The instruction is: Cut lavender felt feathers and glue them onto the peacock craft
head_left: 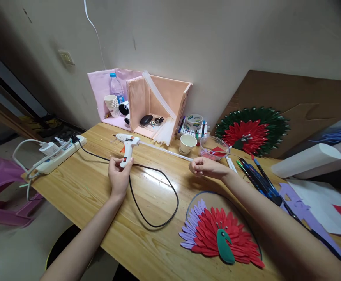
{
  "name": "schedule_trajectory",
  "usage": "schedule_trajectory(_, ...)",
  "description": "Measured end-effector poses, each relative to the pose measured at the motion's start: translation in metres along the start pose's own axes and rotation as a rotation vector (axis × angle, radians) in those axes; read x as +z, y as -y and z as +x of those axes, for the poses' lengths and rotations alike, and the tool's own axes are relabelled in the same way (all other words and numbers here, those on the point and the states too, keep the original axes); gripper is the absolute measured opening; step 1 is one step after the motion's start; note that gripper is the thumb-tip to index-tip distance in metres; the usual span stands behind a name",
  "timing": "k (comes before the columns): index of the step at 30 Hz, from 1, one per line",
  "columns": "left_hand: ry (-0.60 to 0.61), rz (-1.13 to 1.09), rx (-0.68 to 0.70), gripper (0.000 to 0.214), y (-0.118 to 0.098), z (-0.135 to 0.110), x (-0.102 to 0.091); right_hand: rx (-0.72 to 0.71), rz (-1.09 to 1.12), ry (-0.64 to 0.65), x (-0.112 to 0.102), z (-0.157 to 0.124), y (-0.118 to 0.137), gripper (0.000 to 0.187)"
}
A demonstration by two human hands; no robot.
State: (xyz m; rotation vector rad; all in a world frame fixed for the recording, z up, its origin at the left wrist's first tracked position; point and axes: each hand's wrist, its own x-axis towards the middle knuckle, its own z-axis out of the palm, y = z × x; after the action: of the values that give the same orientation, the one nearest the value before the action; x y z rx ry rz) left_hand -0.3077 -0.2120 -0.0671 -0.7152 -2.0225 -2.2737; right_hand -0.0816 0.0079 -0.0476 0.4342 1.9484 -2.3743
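My left hand (118, 177) is wrapped round the handle of a white glue gun (129, 150), whose nozzle points left. From the back of the gun a long clear glue stick (164, 150) runs to the right. Its far end is pinched in the fingers of my right hand (205, 166). A black cord (176, 203) loops on the wooden table below the gun. Nearer me lies a felt peacock (225, 244) with a green body and red and purple feathers, on a round brown board.
At the left edge stands a power strip (56, 154) with plugs. Behind are a pink box (139, 101) holding glue sticks, a paper cup (188, 143) and a clear bowl (214, 147). Pens (253, 179) and purple felt (297, 201) lie right; a second peacock (249, 130) leans on cardboard.
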Motion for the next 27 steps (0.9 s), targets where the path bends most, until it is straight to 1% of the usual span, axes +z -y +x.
schedule_trajectory(2,-0.029,-0.003,0.004,0.033,0.0,0.002,-0.001,-0.004,-0.005,-0.014,-0.003,-0.003,-0.004,0.039)
schedule_trajectory(4,-0.056,-0.012,-0.001,0.033,0.0,0.004,-0.001,-0.016,-0.026,-0.056,-0.006,-0.005,-0.006,0.035)
schedule_trajectory(6,-0.084,-0.02,-0.011,0.033,0.0,0.005,-0.002,-0.039,-0.093,-0.133,-0.007,-0.007,-0.006,0.029)
schedule_trajectory(8,-0.108,-0.021,-0.015,0.033,0.0,0.005,-0.002,-0.063,-0.208,-0.211,-0.006,-0.009,-0.005,0.027)
schedule_trajectory(10,-0.124,-0.023,-0.012,0.033,0.002,0.006,-0.002,-0.089,-0.386,-0.247,-0.006,-0.011,-0.006,0.03)
schedule_trajectory(12,-0.13,-0.034,-0.011,0.034,0.003,0.007,-0.002,-0.158,-0.635,-0.26,-0.005,-0.013,-0.012,0.027)
schedule_trajectory(15,-0.121,-0.048,-0.014,0.036,0.005,0.006,-0.001,-0.34,-0.992,-0.293,-0.001,-0.016,-0.027,0.023)
schedule_trajectory(17,-0.111,-0.046,-0.011,0.036,0.005,0.005,0.0,-0.445,-1.119,-0.326,0.001,-0.017,-0.038,0.023)
schedule_trajectory(20,-0.101,-0.031,0.0,0.036,0.004,0.004,0.001,-0.509,-1.202,-0.404,0.006,-0.018,-0.046,0.023)
schedule_trajectory(23,-0.093,-0.021,0.003,0.036,0.002,0.003,0.001,-0.491,-1.231,-0.484,0.011,-0.014,-0.043,0.021)
schedule_trajectory(25,-0.087,-0.019,0.002,0.036,0.001,0.003,0.001,-0.463,-1.183,-0.525,0.016,-0.007,-0.039,0.015)
schedule_trajectory(27,-0.086,-0.018,0.009,0.035,0.0,0.003,0.001,-0.429,-1.063,-0.553,0.023,0.005,-0.034,0.016)
